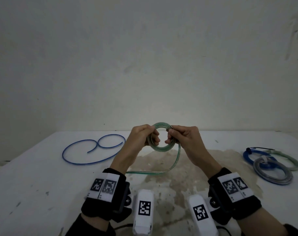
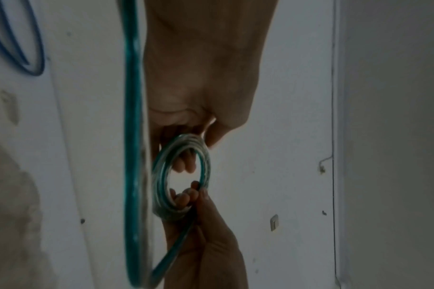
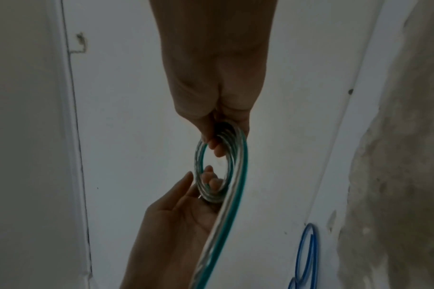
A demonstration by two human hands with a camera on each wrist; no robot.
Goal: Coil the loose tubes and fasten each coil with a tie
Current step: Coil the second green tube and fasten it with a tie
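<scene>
Now both hands are raised above the surface and hold one coil of green tube between them. The left hand grips the left side of the coil, with the thumb on the outside and the curled fingers passing through the ring. The right hand grips the right side in the same way, its fingers curled through the ring. The coil stands nearly upright and has several turns lying close together. From its lower right part, the loose rest of the green tube hangs down to the surface and runs to the left, under the left wrist.

On the left of the surface lies a loose blue tube, in two open loops and well apart from the hands. On the right lie finished coils, blue, grey and pale green, overlapping each other. A black tie is on the blue one. No container is visible.
</scene>
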